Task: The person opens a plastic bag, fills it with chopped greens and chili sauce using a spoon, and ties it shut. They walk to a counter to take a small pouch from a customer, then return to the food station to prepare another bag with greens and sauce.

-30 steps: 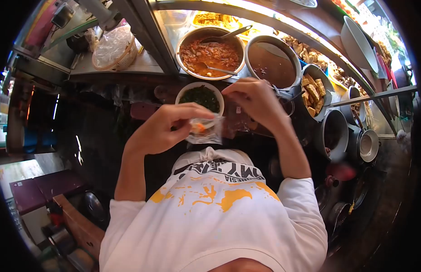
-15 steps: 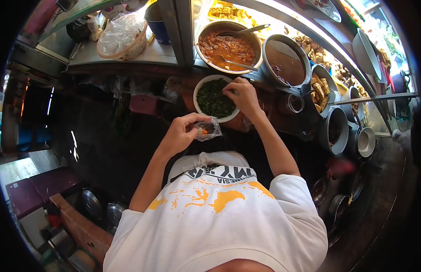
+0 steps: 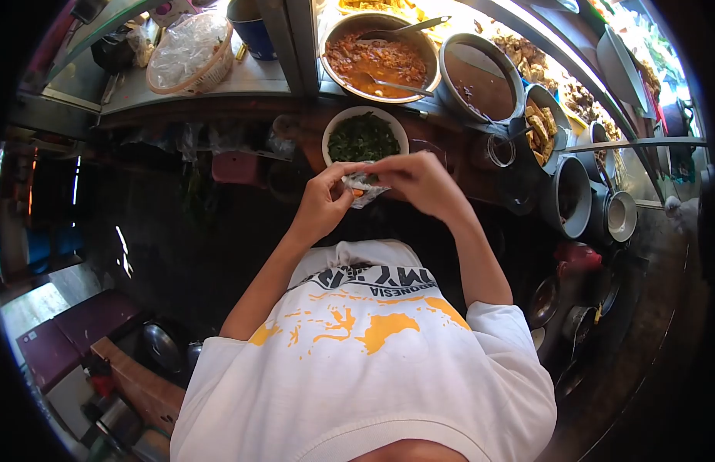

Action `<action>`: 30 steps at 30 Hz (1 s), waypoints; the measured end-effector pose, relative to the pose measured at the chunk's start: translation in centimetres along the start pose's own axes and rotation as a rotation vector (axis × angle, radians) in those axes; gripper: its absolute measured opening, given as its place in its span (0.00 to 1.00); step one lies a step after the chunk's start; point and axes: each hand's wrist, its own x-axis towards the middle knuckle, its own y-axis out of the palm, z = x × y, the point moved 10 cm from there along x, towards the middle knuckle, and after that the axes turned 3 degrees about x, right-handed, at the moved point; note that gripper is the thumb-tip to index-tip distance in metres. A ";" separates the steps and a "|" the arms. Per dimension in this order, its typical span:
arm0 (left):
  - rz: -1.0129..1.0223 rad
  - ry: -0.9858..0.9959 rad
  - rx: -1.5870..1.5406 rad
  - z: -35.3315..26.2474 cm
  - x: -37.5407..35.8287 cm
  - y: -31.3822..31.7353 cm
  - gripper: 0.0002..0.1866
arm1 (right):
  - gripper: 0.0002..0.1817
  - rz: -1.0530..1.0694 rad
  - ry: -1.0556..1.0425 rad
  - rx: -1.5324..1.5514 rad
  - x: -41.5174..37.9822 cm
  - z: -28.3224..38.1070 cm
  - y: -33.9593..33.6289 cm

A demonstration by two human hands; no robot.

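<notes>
My left hand (image 3: 323, 205) is closed on the edge of a small clear plastic bag (image 3: 366, 198), with something orange inside it. Over the bag's mouth is my right hand (image 3: 425, 185), fingers pinched together; whatever they hold is hidden. Just beyond both hands stands a white bowl (image 3: 327, 151) of chopped green leaves (image 3: 364, 138), its near rim partly covered by my fingers.
Behind the bowl, a metal basin (image 3: 327, 65) holds red-orange food and two spoons. A pot of brown liquid (image 3: 481, 81), fried pieces (image 3: 540, 131) in a bowl and a glass jar (image 3: 499, 151) stand to the right. A basket of plastic bags (image 3: 189, 54) sits at the left.
My right hand has moved from the leaves in the bowl back to the bag. My left hand has raised the bag slightly toward the bowl. The view has shifted a little.
</notes>
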 end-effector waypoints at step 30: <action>0.135 0.166 0.057 -5.0 -1.3 5.7 0.28 | 0.07 -1.176 -0.002 -0.556 -14.4 -2.6 -20.2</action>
